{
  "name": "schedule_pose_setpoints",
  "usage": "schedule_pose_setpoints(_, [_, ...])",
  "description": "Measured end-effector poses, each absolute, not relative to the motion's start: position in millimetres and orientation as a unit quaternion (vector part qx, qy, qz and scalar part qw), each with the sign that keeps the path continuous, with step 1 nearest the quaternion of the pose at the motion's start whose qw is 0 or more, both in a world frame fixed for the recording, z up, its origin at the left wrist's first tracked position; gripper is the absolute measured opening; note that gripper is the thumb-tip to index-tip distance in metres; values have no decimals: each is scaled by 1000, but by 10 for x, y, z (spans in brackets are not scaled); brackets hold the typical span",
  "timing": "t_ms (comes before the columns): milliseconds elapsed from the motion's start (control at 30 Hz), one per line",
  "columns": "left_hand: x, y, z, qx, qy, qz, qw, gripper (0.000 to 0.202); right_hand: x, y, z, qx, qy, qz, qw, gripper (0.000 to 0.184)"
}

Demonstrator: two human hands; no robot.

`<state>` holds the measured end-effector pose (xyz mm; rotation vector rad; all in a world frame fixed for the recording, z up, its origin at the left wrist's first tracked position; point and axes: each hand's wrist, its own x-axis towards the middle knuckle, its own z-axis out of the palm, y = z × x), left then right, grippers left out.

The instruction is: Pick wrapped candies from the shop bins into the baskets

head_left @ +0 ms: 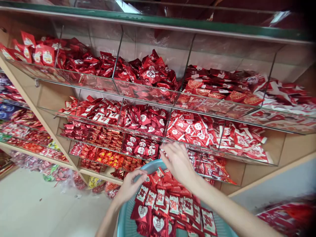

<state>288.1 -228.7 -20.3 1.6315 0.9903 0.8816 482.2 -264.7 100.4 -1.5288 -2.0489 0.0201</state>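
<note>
The left hand (133, 185) is loosely parted, the right hand (178, 162) unclear in grip — a blue basket (121, 212) of packets (174, 205) below them, glass-fronted shelves (153, 103) ahead.

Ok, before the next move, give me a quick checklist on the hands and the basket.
1. Round blue plastic basket fully in view: not ok, the picture's bottom edge cuts it off.
2. Basket loaded: ok, small wrapped packets fill much of it.
3. Single packet design inside: not ok, white-fronted packets with red pictures lie beside dark red packets with white hearts.
4. Left hand gripping the rim: cannot tell.
5. Right hand free of packets: cannot tell, its fingertips are unclear.
</note>
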Motion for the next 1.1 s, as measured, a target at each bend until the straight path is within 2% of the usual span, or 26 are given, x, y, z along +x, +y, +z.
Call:
schedule_pose_setpoints(100, [2889, -2287, -181, 674, 413, 367, 490, 28, 4697, -2179, 1334, -564, -784, -191, 176, 25])
schedule_pose_setpoints(200, [2892, -2287, -177, 675, 416, 366, 487, 28, 4577, -1741, 1488, -561, -767, -286, 122, 24])
schedule_pose_setpoints(300, [2893, -2285, -181, 676, 414, 368, 487, 29, 4504, -1424, 1513, -595, -732, -320, 87, 28])
schedule_pose_setpoints(567, [2900, -2282, -180, 678, 414, 369, 482, 29, 4512, -1149, 1414, -636, -709, -305, 15, 31])
schedule_pose_setpoints(767, [2891, -2281, -179, 680, 415, 361, 484, 27, 4502, -1270, 1509, -628, -721, -282, 86, 28])
schedule_pose_setpoints(900, [2892, -2262, -194, 682, 413, 360, 485, 27, 4467, -1661, 1585, -585, -746, -266, 176, 25])
schedule_pose_setpoints(1000, [2896, -2253, -200, 683, 410, 358, 486, 28, 4501, -2030, 1486, -530, -793, -149, 263, 29])
schedule_pose_setpoints(1100, [2894, -2258, -186, 683, 409, 356, 489, 28, 4571, -2340, 1234, -487, -790, 65, 368, 32])
